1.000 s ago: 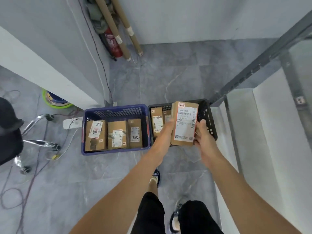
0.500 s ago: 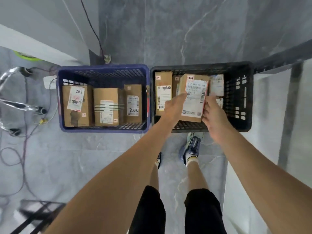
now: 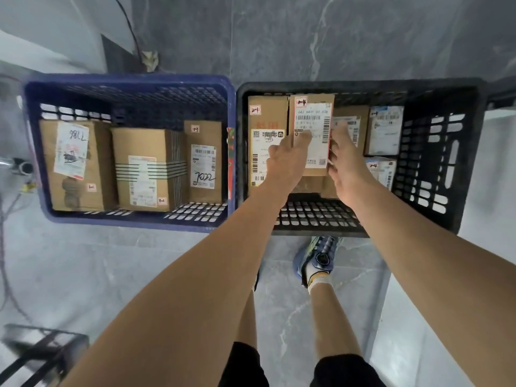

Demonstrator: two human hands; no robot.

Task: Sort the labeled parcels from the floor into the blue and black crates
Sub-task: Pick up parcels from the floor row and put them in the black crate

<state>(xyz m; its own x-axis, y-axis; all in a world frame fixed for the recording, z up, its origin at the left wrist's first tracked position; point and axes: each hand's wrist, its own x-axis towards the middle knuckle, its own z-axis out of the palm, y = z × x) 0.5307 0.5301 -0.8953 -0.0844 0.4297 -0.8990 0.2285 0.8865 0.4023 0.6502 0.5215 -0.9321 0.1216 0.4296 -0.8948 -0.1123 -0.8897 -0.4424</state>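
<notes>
the grip is two-handed: the left hand [image 3: 284, 160] curls its fingers over the left edge of the parcel [image 3: 315, 121], with fingertips on the label face, while the right hand [image 3: 347, 169] lies against the right edge with its fingers reaching up along it; whether that hand's thumb closes round the box cannot be told. the parcel sits between the two hands, inside the black crate [image 3: 472, 152], in its left half, just beside a brown box with a yellow-trimmed label [image 3: 265, 118] on its left and partly in front of another brown box [image 3: 353, 115] on its right. it is a tall, narrow brown carton, most of its face covered by a white shipping label with barcodes, and a small red-edged sticker with a handwritten mark at the top left corner. two white-wrapped packets [image 3: 385, 129] lie further right in the same crate. the blue crate [image 3: 134, 82] stands touching the black one on the left and holds three brown cartons [image 3: 150, 169], side by side. both crates rest on a grey, marble-veined tiled floor [image 3: 307, 37]. a shoe [image 3: 318, 258] shows below the black crate, cables [image 3: 8, 275] trail at the left edge, and a pale wall [image 3: 50, 29] fills the upper left corner.
</notes>
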